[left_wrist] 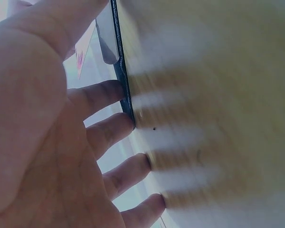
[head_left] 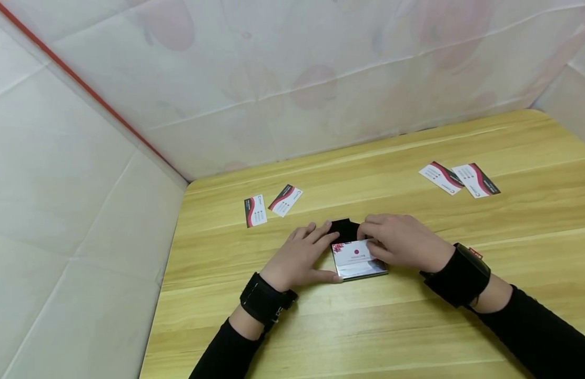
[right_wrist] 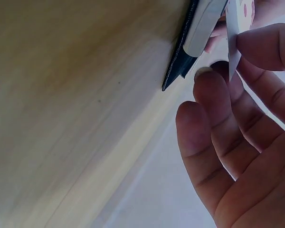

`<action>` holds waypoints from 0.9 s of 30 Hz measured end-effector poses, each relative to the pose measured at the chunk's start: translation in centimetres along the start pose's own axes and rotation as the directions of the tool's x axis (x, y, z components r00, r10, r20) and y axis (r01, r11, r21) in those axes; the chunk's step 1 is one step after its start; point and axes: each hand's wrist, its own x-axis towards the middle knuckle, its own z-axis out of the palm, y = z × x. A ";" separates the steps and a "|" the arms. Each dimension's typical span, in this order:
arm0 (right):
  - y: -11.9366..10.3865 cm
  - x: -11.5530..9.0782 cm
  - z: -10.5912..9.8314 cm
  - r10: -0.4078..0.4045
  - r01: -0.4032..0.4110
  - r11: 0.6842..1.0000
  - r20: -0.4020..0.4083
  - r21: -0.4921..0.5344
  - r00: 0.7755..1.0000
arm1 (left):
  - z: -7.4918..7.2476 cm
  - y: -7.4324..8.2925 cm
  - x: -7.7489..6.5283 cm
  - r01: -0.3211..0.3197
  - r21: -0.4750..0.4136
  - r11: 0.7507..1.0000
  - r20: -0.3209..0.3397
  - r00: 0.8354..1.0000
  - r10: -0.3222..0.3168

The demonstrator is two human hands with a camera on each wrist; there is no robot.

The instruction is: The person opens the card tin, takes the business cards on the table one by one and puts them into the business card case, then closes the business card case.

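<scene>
A card case (head_left: 345, 231) lies opened on the table, its black flap at the far side and its shiny metallic part nearer. Over the metallic part is a white business card (head_left: 351, 256) with pink flowers at one corner. My right hand (head_left: 400, 242) pinches the card's right side between thumb and fingers; in the right wrist view the card (right_wrist: 233, 40) stands at a tilt above the case (right_wrist: 180, 61). My left hand (head_left: 299, 258) rests spread at the case's left side, thumb at the near corner and fingertips on the flap. In the left wrist view two fingertips touch the dark edge (left_wrist: 125, 90).
Two business cards (head_left: 255, 210) (head_left: 285, 200) lie apart at the back left of the wooden table (head_left: 321, 331). Two more cards (head_left: 441, 177) (head_left: 477, 180) overlap at the back right. Pale fabric walls (head_left: 273, 105) stand behind and to the left.
</scene>
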 end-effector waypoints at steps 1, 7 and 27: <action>0.0 0.0 0.0 -0.006 0.006 1.000 0.001 -0.003 1.000 | 0.0 0.0 0.0 -0.002 0.000 1.000 0.000 1.000 0.002; -0.1 -0.1 0.0 -0.032 0.032 0.999 0.003 -0.010 0.999 | 0.0 0.1 -0.1 -0.006 -0.001 1.000 0.001 1.000 0.006; -0.4 -0.2 0.2 -0.053 0.054 0.998 0.028 -0.024 0.998 | -0.1 0.1 -0.1 -0.003 0.014 1.000 0.010 1.000 0.003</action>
